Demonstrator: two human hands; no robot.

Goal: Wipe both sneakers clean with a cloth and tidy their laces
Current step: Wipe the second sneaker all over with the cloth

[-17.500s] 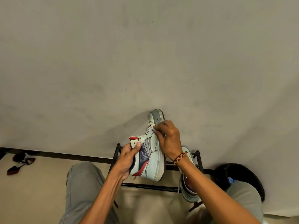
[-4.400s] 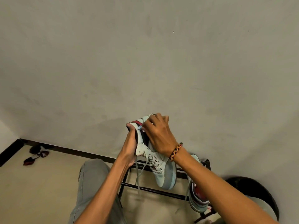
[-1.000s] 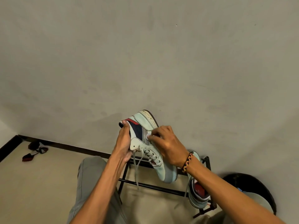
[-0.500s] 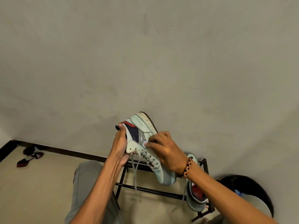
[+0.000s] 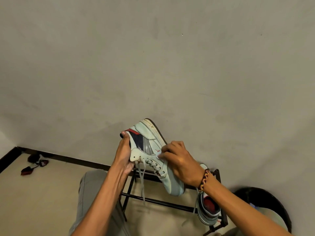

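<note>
Sneaker (image 5: 150, 150), pale mint with navy and red panels, is held tilted in the air above a black rack (image 5: 170, 203). Left hand (image 5: 123, 155) grips its collar; right hand (image 5: 179, 162) pinches a small cloth (image 5: 158, 156) against its side. Laces (image 5: 141, 181) dangle loose. Second sneaker (image 5: 208, 210) sits on the rack's right end.
</note>
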